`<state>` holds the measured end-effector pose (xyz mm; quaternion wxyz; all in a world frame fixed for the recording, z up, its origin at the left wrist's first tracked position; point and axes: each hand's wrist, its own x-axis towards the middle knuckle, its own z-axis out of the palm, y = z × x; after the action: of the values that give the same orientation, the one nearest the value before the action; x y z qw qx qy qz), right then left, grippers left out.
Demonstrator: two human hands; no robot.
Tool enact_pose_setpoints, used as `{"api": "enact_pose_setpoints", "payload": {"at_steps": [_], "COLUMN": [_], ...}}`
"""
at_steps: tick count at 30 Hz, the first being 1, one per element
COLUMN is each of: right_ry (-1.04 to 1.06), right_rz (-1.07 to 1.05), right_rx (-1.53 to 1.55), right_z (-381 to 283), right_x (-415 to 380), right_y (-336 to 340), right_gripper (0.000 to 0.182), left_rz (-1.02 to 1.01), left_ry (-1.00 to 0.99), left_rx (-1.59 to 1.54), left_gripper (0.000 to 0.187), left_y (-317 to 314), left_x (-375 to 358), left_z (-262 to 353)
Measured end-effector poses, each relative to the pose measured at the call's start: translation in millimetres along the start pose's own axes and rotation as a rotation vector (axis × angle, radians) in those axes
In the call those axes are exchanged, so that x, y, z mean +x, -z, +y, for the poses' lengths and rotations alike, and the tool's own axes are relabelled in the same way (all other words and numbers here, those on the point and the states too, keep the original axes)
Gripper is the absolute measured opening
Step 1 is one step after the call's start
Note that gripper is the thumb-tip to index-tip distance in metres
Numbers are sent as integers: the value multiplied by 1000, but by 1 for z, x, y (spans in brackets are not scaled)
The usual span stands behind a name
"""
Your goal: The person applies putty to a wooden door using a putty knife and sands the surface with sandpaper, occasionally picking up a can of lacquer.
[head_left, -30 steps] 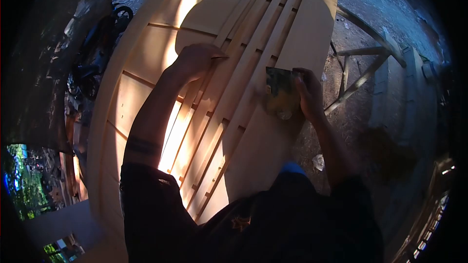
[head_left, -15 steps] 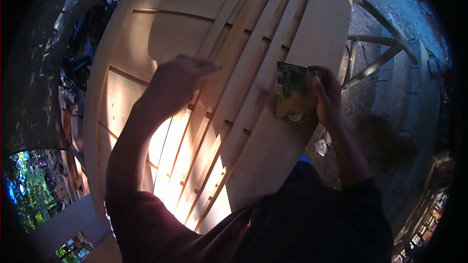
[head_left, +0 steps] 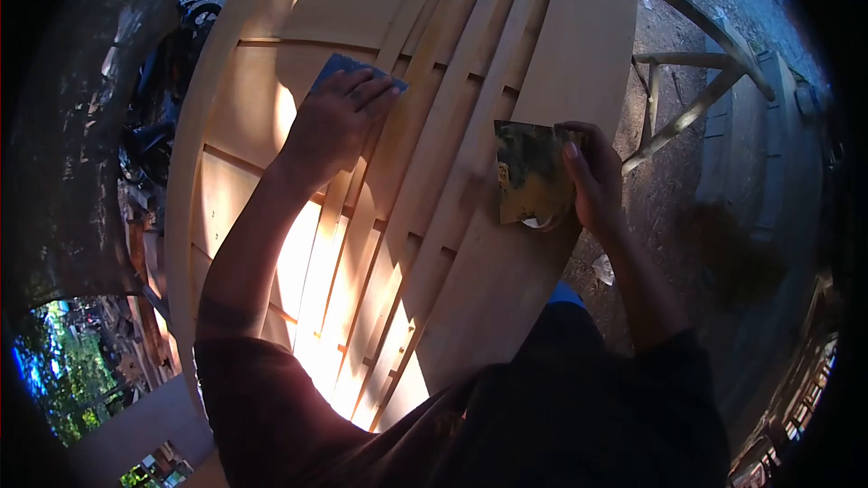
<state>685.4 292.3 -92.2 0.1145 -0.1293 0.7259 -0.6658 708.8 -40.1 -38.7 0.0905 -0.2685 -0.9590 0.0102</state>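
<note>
My left hand (head_left: 333, 122) is closed on a flat blue-grey piece (head_left: 336, 66), fingers laid over it, above the pale wooden panel (head_left: 339, 0). The piece sits at the edge of the long raised slats (head_left: 450, 108). To the right, my right hand (head_left: 592, 176) grips the edge of a thin square plate (head_left: 533, 183), thumb on top. Dark smears and a yellow-brown patch mark its face. A pale round shape (head_left: 537, 221) shows at the plate's lower edge. Behind the plate lies the panel's smooth plank (head_left: 506, 262).
Grooves and slats run along the panel, with bright sunlight on its lower part. A wooden frame of poles (head_left: 692, 117) stands at the right beside stacked boards (head_left: 773, 154). Scrap wood (head_left: 136, 334) and dark machinery (head_left: 149, 145) lie at the left.
My left hand has turned flatter, and the blue-grey piece now shows beyond its fingers. The right hand and plate sit slightly further left in view.
</note>
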Motion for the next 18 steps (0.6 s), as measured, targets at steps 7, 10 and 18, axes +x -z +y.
{"api": "enact_pose_setpoints", "payload": {"at_steps": [7,10,18], "right_ry": [67,40,63], "right_rz": [44,37,38], "right_rx": [112,135,140], "right_z": [1,2,0], "right_x": [3,2,3], "right_y": [-4,-5,-4], "right_gripper": [23,23,22], "left_rz": [-91,-174,-261], "left_ry": [-83,-111,208], "left_rx": [31,-5,-309], "left_gripper": [43,46,38], "left_y": [-24,1,14], "left_x": [-16,-11,51], "left_z": [16,19,-24]}}
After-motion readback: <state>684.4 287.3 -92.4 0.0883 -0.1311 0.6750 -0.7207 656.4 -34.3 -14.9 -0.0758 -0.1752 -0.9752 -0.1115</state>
